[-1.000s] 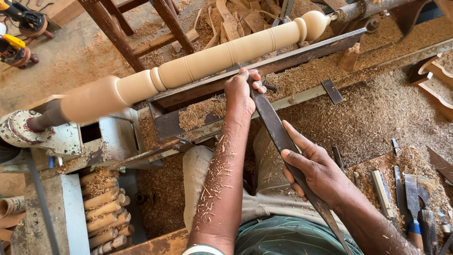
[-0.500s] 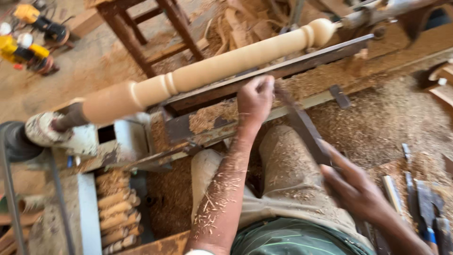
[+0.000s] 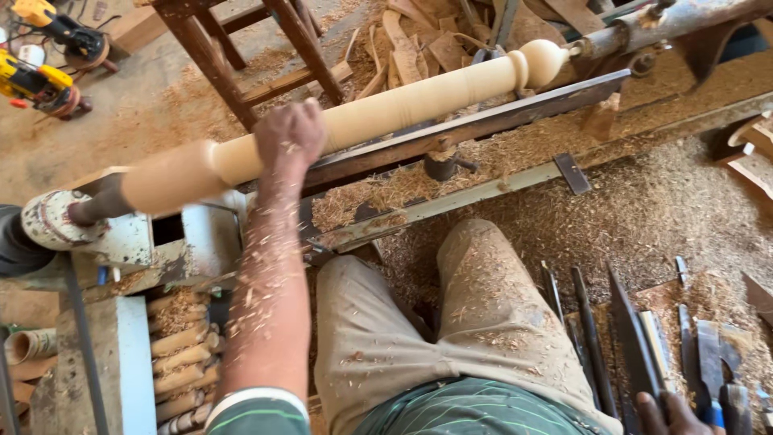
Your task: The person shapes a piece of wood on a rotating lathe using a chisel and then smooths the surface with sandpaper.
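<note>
sawdust and shavings cover the workshop floor [image 3: 644, 217], thick around the seated person's knees. nearest, at the bottom right edge, the right hand [image 3: 672, 415] sits among the row of long chisels [image 3: 628, 338] lying on the floor; only its top shows, so i cannot tell whether its grip is spread or pinching a tool. the left arm runs straight forward, flecked with chips, wrist level, and the left hand [image 3: 290, 137] lies palm down on the turned wooden spindle [image 3: 386, 109], fingers curled loosely over its top, not clamped. the spindle is mounted lengthwise in the lathe [image 3: 121, 234], just above the long metal tool rest [image 3: 483, 121], its rounded knob at the far right end. feeling the surface goes best with a light, flat touch on the smooth cylinder, keeping fingers out of the gap above the tool rest. beyond, a wooden stool [image 3: 241, 48] and yellow power tools [image 3: 40, 72] stand on the floor.
</note>
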`<state>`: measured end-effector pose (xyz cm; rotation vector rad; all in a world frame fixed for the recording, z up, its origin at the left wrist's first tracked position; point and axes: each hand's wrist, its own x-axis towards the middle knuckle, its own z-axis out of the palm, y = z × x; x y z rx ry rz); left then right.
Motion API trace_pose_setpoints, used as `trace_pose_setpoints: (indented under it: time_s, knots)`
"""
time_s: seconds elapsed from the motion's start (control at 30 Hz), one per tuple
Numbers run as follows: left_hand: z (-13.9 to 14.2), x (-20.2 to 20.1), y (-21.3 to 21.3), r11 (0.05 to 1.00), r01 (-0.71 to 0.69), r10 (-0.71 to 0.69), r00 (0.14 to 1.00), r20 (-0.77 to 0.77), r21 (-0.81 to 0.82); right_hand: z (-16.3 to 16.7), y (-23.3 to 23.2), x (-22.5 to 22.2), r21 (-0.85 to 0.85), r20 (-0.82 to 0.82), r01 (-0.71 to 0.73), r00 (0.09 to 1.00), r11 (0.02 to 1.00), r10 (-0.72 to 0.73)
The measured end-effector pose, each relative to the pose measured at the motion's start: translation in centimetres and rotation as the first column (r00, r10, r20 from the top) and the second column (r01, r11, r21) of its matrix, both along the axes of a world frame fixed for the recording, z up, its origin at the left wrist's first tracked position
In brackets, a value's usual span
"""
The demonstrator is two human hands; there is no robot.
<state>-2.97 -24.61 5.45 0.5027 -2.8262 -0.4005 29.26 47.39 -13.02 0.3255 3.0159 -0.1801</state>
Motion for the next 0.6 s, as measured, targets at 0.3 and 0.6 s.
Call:
trace_pose_setpoints:
  time_s: [0.3, 0.6]
  knots:
    - [1.6, 4.4, 3.7, 0.922, 0.072, -0.246, 0.867, -0.432, -0.38, 7.8, -2.0, -6.8, -0.055, 0.278, -0.252, 0.926, 0.966, 0.257]
    - [0.3, 27.6, 13.7, 0.958, 0.154, -0.044, 0.912, -0.409, 0.24, 23.0, -24.4, -28.2, -0.206, -0.469, -0.794, 0.593, 0.571, 0.655]
